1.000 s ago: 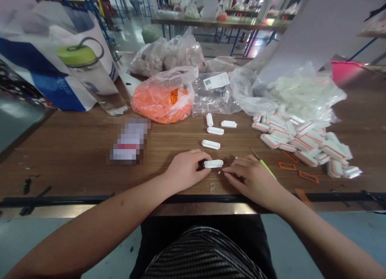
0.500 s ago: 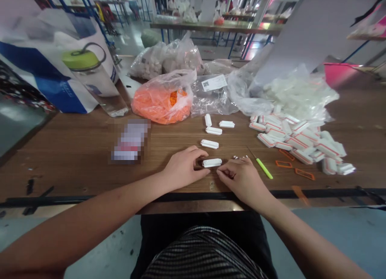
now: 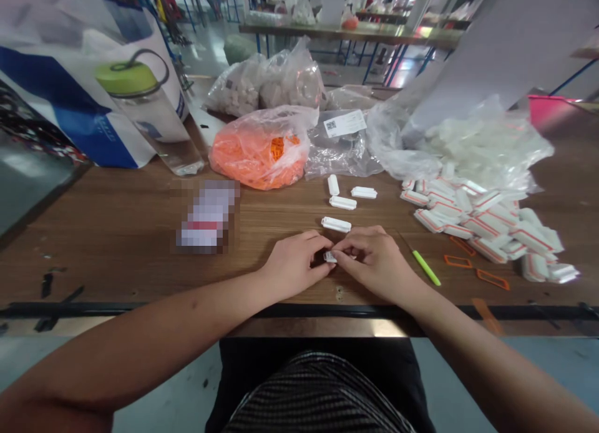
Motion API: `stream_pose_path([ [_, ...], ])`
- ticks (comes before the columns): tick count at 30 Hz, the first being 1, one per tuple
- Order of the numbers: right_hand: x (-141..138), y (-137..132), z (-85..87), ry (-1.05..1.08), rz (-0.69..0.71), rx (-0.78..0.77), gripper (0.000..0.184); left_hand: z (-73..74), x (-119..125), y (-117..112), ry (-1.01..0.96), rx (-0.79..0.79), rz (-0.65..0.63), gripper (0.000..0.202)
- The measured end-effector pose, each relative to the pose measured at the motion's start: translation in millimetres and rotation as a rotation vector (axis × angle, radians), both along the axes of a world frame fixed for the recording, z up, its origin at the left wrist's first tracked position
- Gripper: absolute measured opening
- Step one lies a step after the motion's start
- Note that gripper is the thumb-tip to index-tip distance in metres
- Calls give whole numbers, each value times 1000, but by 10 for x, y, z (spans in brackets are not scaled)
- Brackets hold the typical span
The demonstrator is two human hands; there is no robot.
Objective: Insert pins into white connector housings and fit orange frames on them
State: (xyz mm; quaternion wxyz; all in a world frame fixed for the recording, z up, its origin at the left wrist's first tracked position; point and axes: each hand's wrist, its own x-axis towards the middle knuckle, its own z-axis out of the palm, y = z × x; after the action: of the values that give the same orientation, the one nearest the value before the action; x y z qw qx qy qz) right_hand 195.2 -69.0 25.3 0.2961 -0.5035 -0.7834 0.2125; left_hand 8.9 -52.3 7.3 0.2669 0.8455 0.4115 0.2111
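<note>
A small white plastic part [image 3: 329, 257] lies low over the table, mostly covered by my fingers. My left hand [image 3: 296, 263] is closed around its left end, thumb in front and fingers behind. From the right, my right hand [image 3: 377, 258] pinches at the same part with thumb and forefinger, and its fingers hide the rest. Just behind my hands sits a similar white plastic part [image 3: 336, 224]. Farther back are more of these parts, one at an angle [image 3: 333, 184], one crosswise [image 3: 343, 203] and one to the right [image 3: 364, 193].
Right of my hand lie a green-handled pick [image 3: 427, 268] and orange frames [image 3: 492, 279]. Beyond them is a heap of white parts with orange edging [image 3: 486, 221]. An orange-filled bag [image 3: 257, 152], a water bottle [image 3: 154, 118] and a blurred-out flat object [image 3: 206, 216] stand left.
My right hand has moved left and up onto the white part between my hands, covering most of it. The small white bits by its fingertips are now hidden. The view has shifted slightly.
</note>
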Motion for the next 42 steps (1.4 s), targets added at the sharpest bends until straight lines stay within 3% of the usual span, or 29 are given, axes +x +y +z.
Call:
stream_pose_path([
  [9,19,23,3,-39,67,-4,17,7,9,8,0,-78,41,11],
  [18,-11,-23,194,-527,217,222,24,58,39,6,-18,-203,126,30],
  [27,-39,-162,82,-459,171,317,22,46,33,14,-17,-210,132,33],
  [30,115,-136,104,-273,97,286,20,30,26,18,-48,-205,132,32],
  [32,327,-94,132,-198,-55,246,20,23,23,21,-66,-207,123,34],
  [34,576,-49,143,-259,-198,154,20,20,20,24,-68,-207,123,33],
  [38,946,15,92,-307,-201,-76,17,27,16,35,-50,-204,121,32],
  [42,1044,57,57,-352,-164,-106,19,25,13,48,-42,-190,107,32],
])
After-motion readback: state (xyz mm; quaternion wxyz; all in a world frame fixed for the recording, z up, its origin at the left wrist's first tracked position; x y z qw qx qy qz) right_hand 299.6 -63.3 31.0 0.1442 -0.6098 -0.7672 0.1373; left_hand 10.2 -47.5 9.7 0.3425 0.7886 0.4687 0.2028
